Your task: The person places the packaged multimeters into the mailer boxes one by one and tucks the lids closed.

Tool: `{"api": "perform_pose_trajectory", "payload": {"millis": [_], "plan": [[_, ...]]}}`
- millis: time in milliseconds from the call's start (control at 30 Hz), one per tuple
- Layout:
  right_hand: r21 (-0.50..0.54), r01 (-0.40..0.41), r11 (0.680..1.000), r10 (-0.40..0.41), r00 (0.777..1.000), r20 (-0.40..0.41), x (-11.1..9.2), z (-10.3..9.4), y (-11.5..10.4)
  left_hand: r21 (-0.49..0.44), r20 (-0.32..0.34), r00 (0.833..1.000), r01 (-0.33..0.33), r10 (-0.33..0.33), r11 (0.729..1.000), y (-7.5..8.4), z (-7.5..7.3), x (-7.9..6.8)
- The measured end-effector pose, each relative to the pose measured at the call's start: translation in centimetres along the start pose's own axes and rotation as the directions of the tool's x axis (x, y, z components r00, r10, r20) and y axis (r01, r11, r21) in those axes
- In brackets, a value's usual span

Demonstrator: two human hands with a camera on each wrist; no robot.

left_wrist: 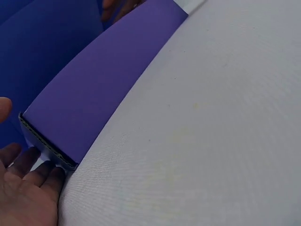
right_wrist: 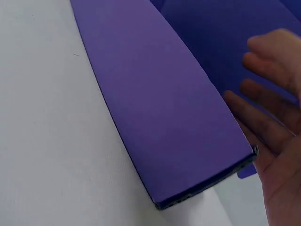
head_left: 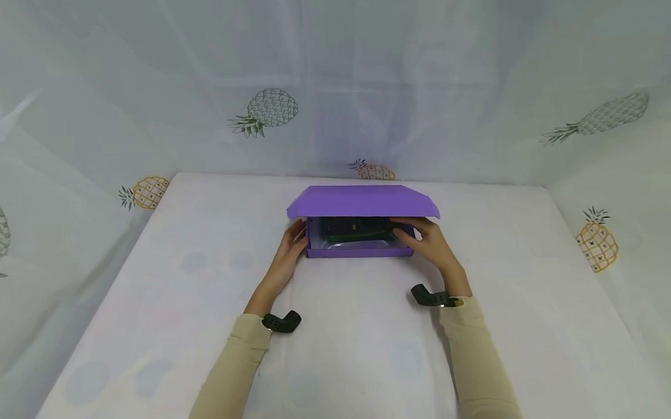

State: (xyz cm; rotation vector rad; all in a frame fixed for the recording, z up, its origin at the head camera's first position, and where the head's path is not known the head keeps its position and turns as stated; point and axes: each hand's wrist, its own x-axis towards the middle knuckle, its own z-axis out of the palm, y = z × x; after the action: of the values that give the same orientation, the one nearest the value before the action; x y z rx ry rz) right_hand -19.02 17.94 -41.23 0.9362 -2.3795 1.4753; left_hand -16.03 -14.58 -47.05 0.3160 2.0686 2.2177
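Note:
A purple cardboard box (head_left: 359, 253) stands with its lid (head_left: 363, 201) partly raised, tilted over the opening. Inside lies a dark, flat item with a green edge (head_left: 358, 236), and something clear and shiny shows below it; the lid hides the rest. My left hand (head_left: 290, 247) rests with its fingers against the box's left side; in the left wrist view those fingers (left_wrist: 35, 172) lie along the end wall. On the other side, my right hand (head_left: 428, 240) reaches over the right end, fingertips under the lid. Its fingers (right_wrist: 263, 120) are spread and loosely bent in the right wrist view.
The box sits near the back of a table with a white cover (head_left: 351, 344). Behind and beside it hangs a pale curtain (head_left: 420, 95) printed with pineapples. Each wrist wears a black band, the left one (head_left: 282, 322) and the right one (head_left: 430, 296).

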Motion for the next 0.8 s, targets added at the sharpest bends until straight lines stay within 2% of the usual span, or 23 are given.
{"api": "perform_pose_trajectory", "payload": {"millis": [167,333,533,600,700,767,800], "plan": [[0.158,-0.029,0.987,0.032,0.999,-0.019,-0.7,-0.6,0.5,-0.042,-0.033,0.999,0.013,-0.015,0.999,-0.7,-0.2,0.1],[0.237,-0.053,0.97,0.069,0.996,-0.061,-1.2,-1.0,0.8,-0.092,-0.041,0.999,0.026,-0.03,0.995,-0.6,-0.3,0.2],[0.278,-0.05,0.959,0.078,0.993,-0.088,-1.4,-1.4,0.8,0.046,-0.15,0.988,0.057,-0.049,0.997,0.8,-0.4,0.4],[0.273,-0.087,0.958,0.12,0.987,-0.104,-1.5,-1.9,1.0,0.057,-0.177,0.982,0.075,-0.064,0.996,1.7,-0.6,0.5],[0.239,-0.207,0.949,0.237,0.966,-0.101,-1.6,-2.9,1.6,0.012,-0.214,0.975,0.071,-0.067,0.997,3.6,-1.1,0.8],[0.219,-0.284,0.934,0.312,0.944,-0.108,-1.7,-3.5,1.8,-0.014,-0.243,0.969,0.045,-0.047,0.999,4.7,-1.4,1.1],[0.206,-0.307,0.929,0.335,0.935,-0.116,-1.7,-3.8,2.0,-0.027,-0.261,0.965,0.011,-0.018,1.0,5.2,-1.5,1.3]]}}
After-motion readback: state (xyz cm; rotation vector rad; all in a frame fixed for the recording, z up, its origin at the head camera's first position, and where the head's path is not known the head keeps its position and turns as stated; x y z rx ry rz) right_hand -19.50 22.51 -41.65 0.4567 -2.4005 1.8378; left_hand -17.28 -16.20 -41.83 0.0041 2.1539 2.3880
